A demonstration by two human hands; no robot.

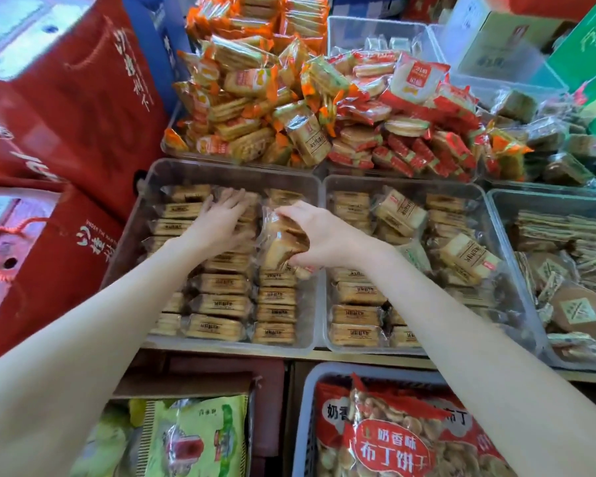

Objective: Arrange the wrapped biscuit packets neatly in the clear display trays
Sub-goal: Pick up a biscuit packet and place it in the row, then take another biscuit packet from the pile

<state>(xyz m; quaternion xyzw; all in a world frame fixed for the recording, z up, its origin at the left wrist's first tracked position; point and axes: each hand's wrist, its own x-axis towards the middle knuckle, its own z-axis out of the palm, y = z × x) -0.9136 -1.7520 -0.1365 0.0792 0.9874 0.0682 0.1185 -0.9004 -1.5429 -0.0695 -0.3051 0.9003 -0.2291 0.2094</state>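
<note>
Your R hand (319, 235) grips a biscuit packet (283, 241) above the left clear tray (145, 187). Your L hand (222, 220), just left of it, lies flat, fingers spread, on packed rows (217, 304).

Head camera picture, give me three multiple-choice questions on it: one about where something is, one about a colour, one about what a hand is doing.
1. Where does the right hand hold its biscuit packet?
A. over the left clear tray
B. over the purple basket
C. over the green box

2. What colour are the big gift bags on the left?
A. blue
B. red
C. white

3. What is the left hand doing?
A. hanging idle beside the tray
B. lifting a gift bag
C. resting on the packed biscuit rows with straight fingers

Answers: 1 A, the packet is above that tray's right column. 2 B, they are red with white lettering. 3 C, its straight fingers lie flat on the packets.
</note>
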